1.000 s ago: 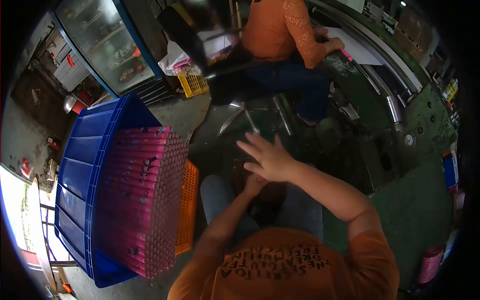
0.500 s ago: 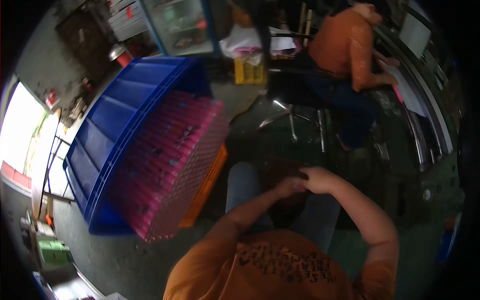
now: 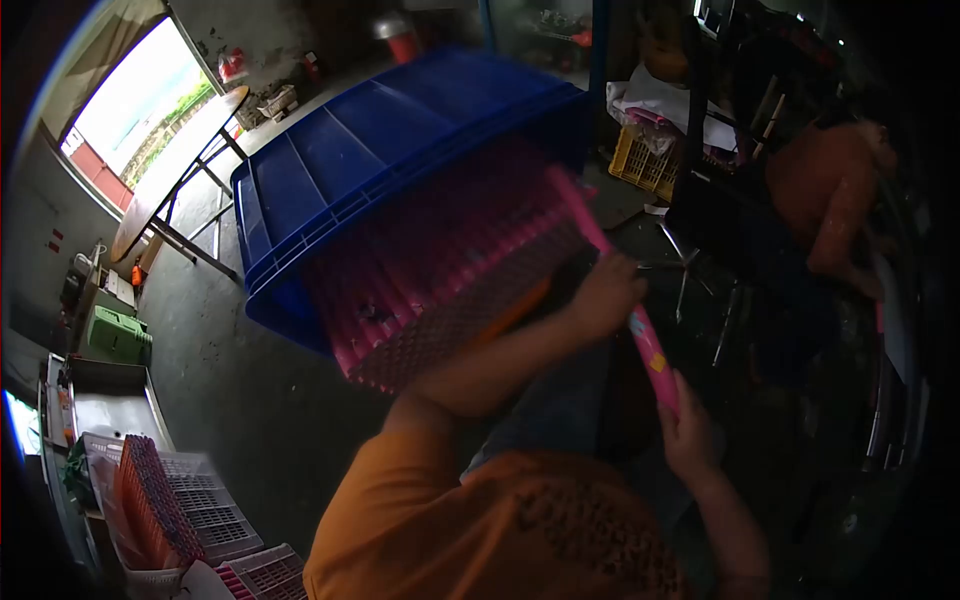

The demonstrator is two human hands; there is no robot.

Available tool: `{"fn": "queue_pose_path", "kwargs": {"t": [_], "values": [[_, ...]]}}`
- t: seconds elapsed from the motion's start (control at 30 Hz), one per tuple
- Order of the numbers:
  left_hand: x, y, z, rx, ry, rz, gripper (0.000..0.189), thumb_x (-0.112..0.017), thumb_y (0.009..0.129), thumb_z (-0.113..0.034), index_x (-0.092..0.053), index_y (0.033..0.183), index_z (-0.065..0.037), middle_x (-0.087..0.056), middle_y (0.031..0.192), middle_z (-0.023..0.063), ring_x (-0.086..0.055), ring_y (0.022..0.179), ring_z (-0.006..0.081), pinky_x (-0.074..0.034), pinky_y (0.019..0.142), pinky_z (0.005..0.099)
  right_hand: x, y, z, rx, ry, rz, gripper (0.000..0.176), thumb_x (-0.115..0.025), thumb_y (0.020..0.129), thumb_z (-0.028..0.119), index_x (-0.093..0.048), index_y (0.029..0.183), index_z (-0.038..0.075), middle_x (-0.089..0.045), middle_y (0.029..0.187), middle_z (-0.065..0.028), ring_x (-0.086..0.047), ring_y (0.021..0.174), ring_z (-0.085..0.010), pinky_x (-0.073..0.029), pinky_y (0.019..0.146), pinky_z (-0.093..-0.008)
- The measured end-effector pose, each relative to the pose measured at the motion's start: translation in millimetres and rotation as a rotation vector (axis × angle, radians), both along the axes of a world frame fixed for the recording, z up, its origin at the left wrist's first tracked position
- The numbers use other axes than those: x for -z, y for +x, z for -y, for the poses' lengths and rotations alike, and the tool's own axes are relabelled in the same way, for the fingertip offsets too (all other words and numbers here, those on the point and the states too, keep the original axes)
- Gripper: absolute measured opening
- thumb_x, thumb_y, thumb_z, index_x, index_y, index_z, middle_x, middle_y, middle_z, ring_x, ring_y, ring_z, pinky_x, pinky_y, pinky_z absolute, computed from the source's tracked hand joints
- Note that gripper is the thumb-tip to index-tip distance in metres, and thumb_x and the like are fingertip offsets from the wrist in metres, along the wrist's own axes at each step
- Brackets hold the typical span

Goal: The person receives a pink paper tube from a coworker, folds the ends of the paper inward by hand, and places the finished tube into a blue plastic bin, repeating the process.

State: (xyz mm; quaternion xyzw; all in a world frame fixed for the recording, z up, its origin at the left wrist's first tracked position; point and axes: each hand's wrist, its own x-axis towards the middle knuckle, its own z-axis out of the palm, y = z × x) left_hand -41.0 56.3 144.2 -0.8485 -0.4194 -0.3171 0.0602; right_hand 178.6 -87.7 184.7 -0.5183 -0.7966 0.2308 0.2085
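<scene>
A long, thin pink roll [image 3: 649, 346] with small coloured prints slants in front of me. My left hand [image 3: 608, 295] is wrapped round its middle, and my right hand [image 3: 690, 430] grips its lower end. The far end of the roll reaches the opening of a blue tub [image 3: 330, 150] lying tipped on its side. Inside the tub, similar pink rolls [image 3: 400, 270] are stacked in a dense pile, their ends facing me. Blur hides the exact fingertips.
An orange crate [image 3: 515, 312] shows under the stack. At right a person in an orange top [image 3: 825, 190] works by a chair and a long bench. A yellow crate [image 3: 643, 165] stands behind. Left are a round-topped table [image 3: 185, 165], a green box [image 3: 118, 332] and white crates [image 3: 205, 500].
My view has swung left, so the tub appears turned. My hands were together over my lap with no roll visible; now they are apart on a pink roll.
</scene>
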Motion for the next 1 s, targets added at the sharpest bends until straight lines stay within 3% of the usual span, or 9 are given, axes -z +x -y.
{"fn": "queue_pose_path", "kwargs": {"t": [0.17,0.23,0.27,0.33,0.47,0.6,0.63,0.77,1.0], "values": [[-8,-149,10,-0.244,0.108,-0.103,0.022,-0.059,0.068,-0.007,-0.060,0.089,-0.002,-0.052,0.120,0.0219,-0.050,0.102,0.0377,-0.041,0.090,0.0446,54,-137,-62,-0.216,0.139,-0.184,0.048,-0.053,0.090,0.016,-0.038,0.133,0.002,-0.054,0.117,-0.0262,-0.056,0.102,-0.0413,-0.046,0.085,-0.0457],[-16,-194,29,-0.403,-0.226,-0.179,0.027,-0.057,0.076,-0.005,-0.061,0.103,-0.003,-0.046,0.133,0.0181,-0.046,0.115,0.0370,-0.039,0.096,0.0453,71,-200,-83,-0.259,0.137,-0.259,0.047,-0.053,0.090,0.016,-0.039,0.133,0.005,-0.055,0.115,-0.0256,-0.057,0.099,-0.0407,-0.046,0.083,-0.0473],[-22,-211,36,-0.409,-0.228,-0.180,0.027,-0.057,0.076,-0.005,-0.061,0.103,-0.003,-0.046,0.133,0.0181,-0.046,0.115,0.0370,-0.039,0.096,0.0453,79,-230,-94,-0.303,0.120,-0.241,0.046,-0.052,0.090,0.017,-0.040,0.133,0.006,-0.055,0.115,-0.0242,-0.057,0.099,-0.0399,-0.046,0.083,-0.0474],[-34,-240,45,-0.415,-0.779,0.157,0.030,-0.053,0.084,-0.009,-0.060,0.113,-0.007,-0.050,0.130,0.0135,-0.043,0.123,0.0325,-0.036,0.100,0.0456,86,-285,-107,-0.354,0.113,-0.204,0.042,-0.048,0.091,0.018,-0.042,0.131,0.008,-0.057,0.114,-0.0211,-0.058,0.098,-0.0374,-0.047,0.082,-0.0472],[25,-303,40,-0.436,-0.668,0.095,0.032,-0.050,0.088,-0.018,-0.058,0.117,-0.008,-0.050,0.130,0.0144,-0.042,0.124,0.0320,-0.033,0.103,0.0441,76,-353,-114,-0.400,0.008,0.111,0.030,-0.042,0.093,0.020,-0.052,0.118,0.007,-0.060,0.108,-0.0170,-0.059,0.098,-0.0322,-0.048,0.080,-0.0459],[108,-354,20,-0.427,-0.332,-0.106,0.038,-0.046,0.092,-0.030,-0.055,0.122,-0.009,-0.050,0.129,0.0157,-0.041,0.125,0.0313,-0.029,0.107,0.0421,93,-371,-120,-0.472,0.128,0.272,0.024,-0.045,0.092,0.021,-0.059,0.104,0.005,-0.060,0.105,-0.0174,-0.059,0.098,-0.0312,-0.048,0.080,-0.0460],[82,-336,25,-0.567,-0.602,0.075,0.045,-0.043,0.094,-0.034,-0.050,0.130,-0.009,-0.043,0.138,0.0181,-0.038,0.128,0.0337,-0.026,0.109,0.0425,116,-372,-130,-0.515,0.197,0.206,0.024,-0.047,0.091,0.021,-0.061,0.102,0.005,-0.060,0.104,-0.0166,-0.059,0.099,-0.0314,-0.048,0.080,-0.0460],[70,-327,37,-0.544,-0.408,0.180,0.036,-0.047,0.093,-0.027,-0.056,0.121,-0.007,-0.052,0.128,0.0140,-0.044,0.122,0.0313,-0.031,0.105,0.0432,102,-319,-129,-0.513,0.166,-0.219,0.025,-0.049,0.090,0.022,-0.064,0.102,0.006,-0.062,0.101,-0.0129,-0.058,0.097,-0.0322,-0.047,0.080,-0.0461],[63,-334,29,-0.599,-0.511,-0.027,0.043,-0.046,0.093,-0.033,-0.052,0.126,-0.007,-0.050,0.130,0.0173,-0.043,0.123,0.0333,-0.030,0.106,0.0431,111,-308,-115,-0.557,0.548,-0.074,0.025,-0.057,0.080,0.018,-0.064,0.102,0.009,-0.064,0.096,-0.0113,-0.058,0.094,-0.0329,-0.043,0.086,-0.0464]]}}
